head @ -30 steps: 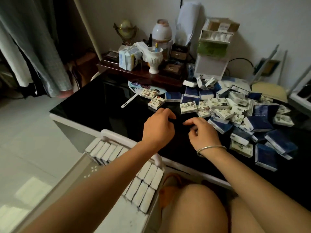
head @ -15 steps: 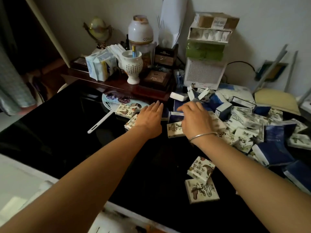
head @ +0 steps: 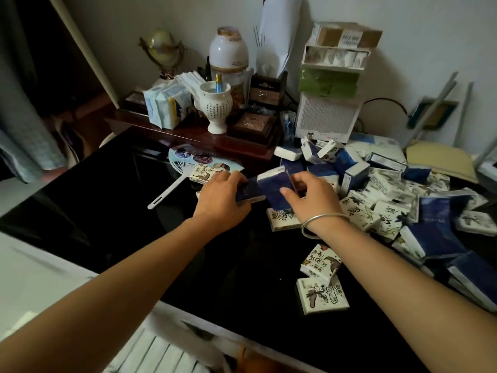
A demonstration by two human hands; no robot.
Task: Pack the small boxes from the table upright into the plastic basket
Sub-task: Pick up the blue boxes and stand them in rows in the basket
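Both hands are busy at the far side of the dark glossy surface. Your right hand pinches a blue box between thumb and curled fingers; it's tipped up off the heap, its long axis running roughly far to near and its white edge on top. Your left hand is curled over a darker box just beside it, and the 2 boxes are touching or nearly so. Now the key line: the basket sits at the near edge, low and to the left, with white box tops already standing in rows, so I'd say both hands must draw back toward you, the left one nearer. The pile of small boxes sprawls right, flat printed cartons with crisp corners, and 2 loose white boxes lie near your right forearm. Expect the film to feel slick
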